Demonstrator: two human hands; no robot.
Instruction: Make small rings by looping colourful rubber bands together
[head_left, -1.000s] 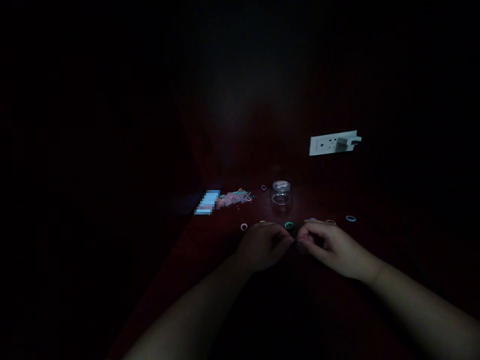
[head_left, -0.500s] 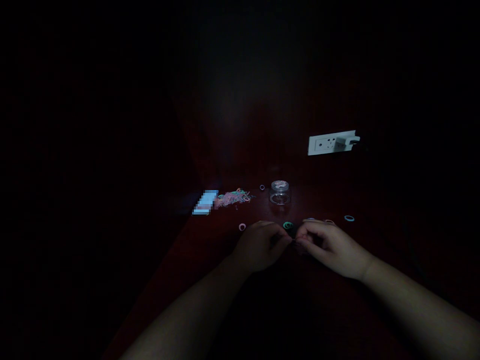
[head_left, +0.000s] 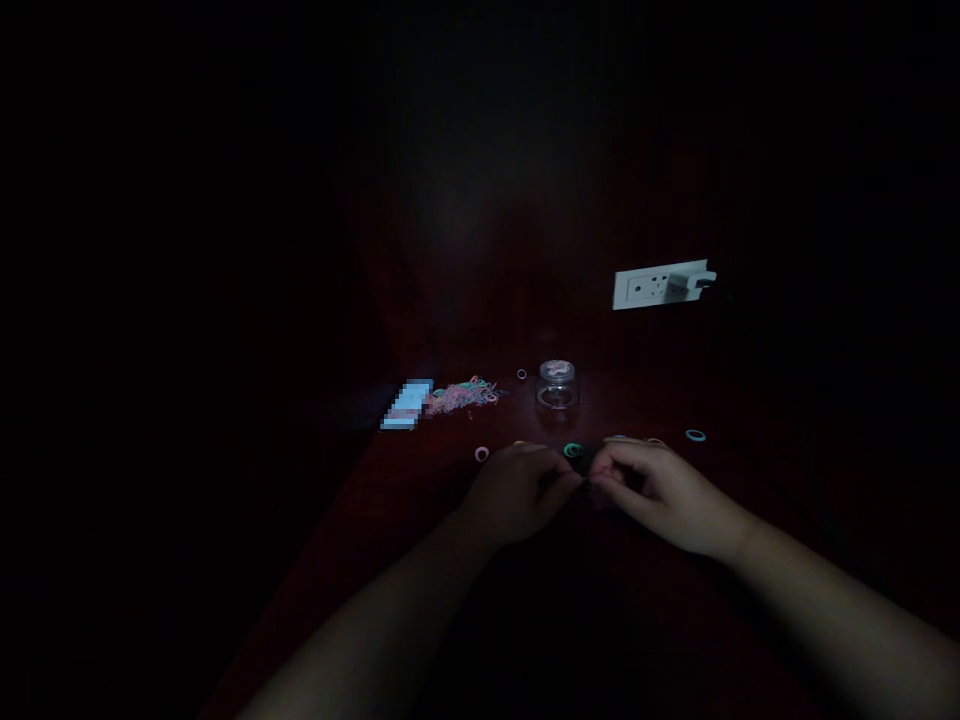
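Observation:
My left hand point(head_left: 521, 490) and my right hand point(head_left: 652, 490) rest close together over the dark red table, each closed in a pinch. Between their fingertips is something thin and small, too dark to make out. Just beyond the gap lie green elastic bands point(head_left: 574, 451). A pink band point(head_left: 481, 454) lies to the left of my left hand. Past my right hand, on its right, is a blue band point(head_left: 696, 436). More bands are partly hidden behind the knuckles of both hands.
A clear jar point(head_left: 557, 388) with a lid stands farther back, a small pale band point(head_left: 522, 374) beside it. Left of it are a heap of coloured elastic bands point(head_left: 465, 396) and a lit phone point(head_left: 407, 405). A wall socket point(head_left: 660, 285) holds a plug.
Both hands keep nearly the same pinched pose. The whole view has shifted slightly, so the things appear a little farther left.

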